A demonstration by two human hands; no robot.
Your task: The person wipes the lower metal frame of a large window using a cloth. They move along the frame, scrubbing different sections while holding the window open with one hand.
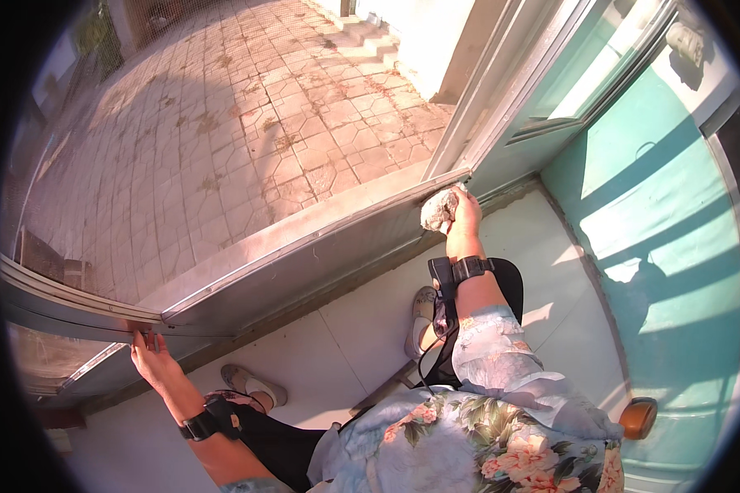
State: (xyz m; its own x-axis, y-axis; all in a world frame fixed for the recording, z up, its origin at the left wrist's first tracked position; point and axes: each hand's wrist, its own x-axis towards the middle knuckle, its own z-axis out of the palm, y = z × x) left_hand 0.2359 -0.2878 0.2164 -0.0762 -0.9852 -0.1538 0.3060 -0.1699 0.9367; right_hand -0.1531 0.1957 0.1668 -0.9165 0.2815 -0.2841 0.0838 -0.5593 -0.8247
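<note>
My right hand (467,215) grips a bunched greyish-white cloth (439,210). The cloth lies against the right end of a metal lower door panel (320,252), just below its top rail, near the upright frame (524,92). Farther left, my left hand (155,363) has its fingertips on the metal panel by the corner of another frame section (86,296). These fingers are slightly apart, and I see nothing held in them. Both wrists wear black straps with small devices.
Beyond the frame and mesh screen is a paved courtyard (253,135) with steps (370,40). White floor tiles (320,363) lie under my feet. At right stands a turquoise wall (666,228) in striped sunlight. A round brown object (638,418) is near its base. Part of a stool or chair (385,388) is beneath me.
</note>
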